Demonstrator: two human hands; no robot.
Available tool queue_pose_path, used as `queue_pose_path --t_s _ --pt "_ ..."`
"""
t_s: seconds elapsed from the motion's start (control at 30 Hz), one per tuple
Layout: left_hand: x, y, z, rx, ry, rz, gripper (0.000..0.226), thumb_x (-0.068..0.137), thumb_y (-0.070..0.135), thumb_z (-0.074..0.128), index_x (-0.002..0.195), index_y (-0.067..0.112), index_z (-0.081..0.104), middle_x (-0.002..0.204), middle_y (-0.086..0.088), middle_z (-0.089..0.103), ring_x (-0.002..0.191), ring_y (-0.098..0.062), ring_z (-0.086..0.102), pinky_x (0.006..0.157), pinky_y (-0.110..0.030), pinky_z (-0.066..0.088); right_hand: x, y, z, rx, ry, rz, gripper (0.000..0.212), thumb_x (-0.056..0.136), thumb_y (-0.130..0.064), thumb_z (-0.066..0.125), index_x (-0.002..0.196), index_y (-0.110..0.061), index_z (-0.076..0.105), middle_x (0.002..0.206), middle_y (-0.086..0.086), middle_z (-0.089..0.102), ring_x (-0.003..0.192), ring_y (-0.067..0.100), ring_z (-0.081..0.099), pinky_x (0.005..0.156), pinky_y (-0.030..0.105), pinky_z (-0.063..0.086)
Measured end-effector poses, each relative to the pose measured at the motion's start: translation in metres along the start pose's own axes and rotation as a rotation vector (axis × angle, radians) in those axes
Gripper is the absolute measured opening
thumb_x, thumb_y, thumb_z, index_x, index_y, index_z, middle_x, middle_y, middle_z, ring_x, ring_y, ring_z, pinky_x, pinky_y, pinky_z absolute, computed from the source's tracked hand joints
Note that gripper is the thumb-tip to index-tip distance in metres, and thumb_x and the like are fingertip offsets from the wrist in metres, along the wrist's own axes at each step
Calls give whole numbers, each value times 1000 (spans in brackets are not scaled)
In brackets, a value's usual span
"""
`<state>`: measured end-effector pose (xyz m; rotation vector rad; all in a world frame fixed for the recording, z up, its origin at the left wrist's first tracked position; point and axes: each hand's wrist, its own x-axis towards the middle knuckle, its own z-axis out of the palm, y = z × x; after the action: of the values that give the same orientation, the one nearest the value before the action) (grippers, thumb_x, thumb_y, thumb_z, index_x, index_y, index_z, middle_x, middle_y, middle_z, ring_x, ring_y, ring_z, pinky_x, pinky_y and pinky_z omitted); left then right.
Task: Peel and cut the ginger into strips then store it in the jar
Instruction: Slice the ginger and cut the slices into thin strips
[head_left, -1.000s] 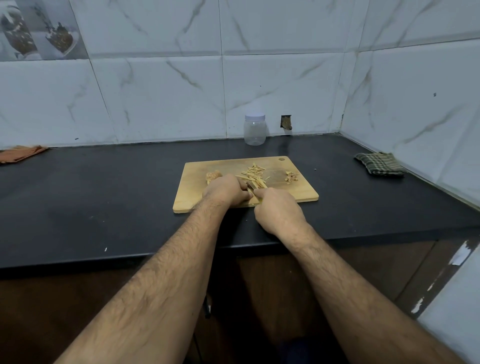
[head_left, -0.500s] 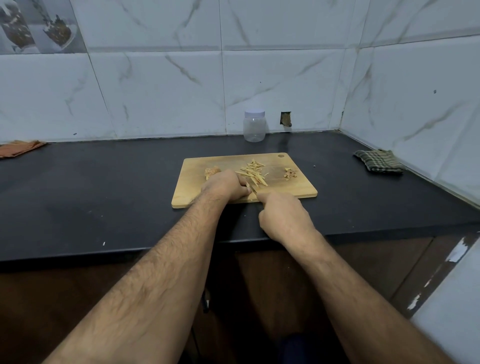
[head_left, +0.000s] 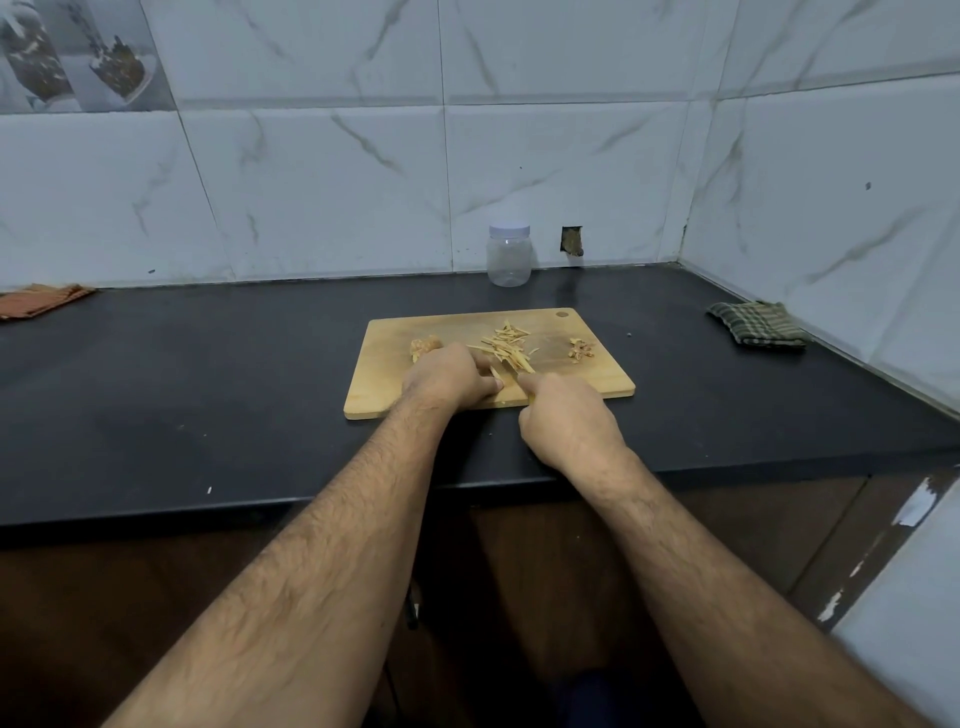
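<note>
Pale yellow ginger strips (head_left: 506, 345) lay heaped mid-board on our light wooden cutting board (head_left: 597, 382). Our left hand (head_left: 449, 376) curled down, pinning a piece for slicing; our right hand (head_left: 563, 423) gripped what we judged a knife, mostly hidden. The lidded clear plastic jar (head_left: 509, 255) waited behind.

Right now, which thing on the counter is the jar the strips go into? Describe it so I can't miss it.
Find the black countertop, then the wooden cutting board in its middle. Straight behind the board, against the tiled wall, stands the jar. It is the only clear, upright container there, with a pale lid on; the other things on the counter are folded cloths at its ends.
</note>
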<state>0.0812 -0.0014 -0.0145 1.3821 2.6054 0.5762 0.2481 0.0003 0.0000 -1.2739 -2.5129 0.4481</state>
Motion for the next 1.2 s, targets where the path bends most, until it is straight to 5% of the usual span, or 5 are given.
queue_pose_path --t_s 0.4,0.7,0.9,1.2 --pt "1 -2 1 -6 -10 32 15 89 47 63 99 43 73 98 9 69 99 -17 63 83 -30 52 9 -8 9 33 15 -40 50 94 -10 47 139 -29 54 130 3 61 116 25 55 86 35 48" --pt "5 -2 2 14 -28 37 13 88 47 63 94 43 74 100 12 69 103 -15 59 92 -35 52 14 -9 8 18 -7 -49 49 93 -10 48 137 -30 56 125 5 62 110 25 57 79 33 48" --pt "4 2 0 54 -34 30 21 86 42 63 65 40 63 92 10 68 96 -17 62 86 -33 53 16 -10 9 9 -11 -52 44 95 -11 50 135 -29 58 121 5 63 101 23 56 76 31 46" --pt "-8 10 -2 166 25 51 24 94 32 50 100 27 73 99 -1 68 88 -21 59 75 -31 50 16 -9 7 17 -13 -72 42 95 -10 49 133 -26 59 124 5 63 110 25 58 86 34 49"
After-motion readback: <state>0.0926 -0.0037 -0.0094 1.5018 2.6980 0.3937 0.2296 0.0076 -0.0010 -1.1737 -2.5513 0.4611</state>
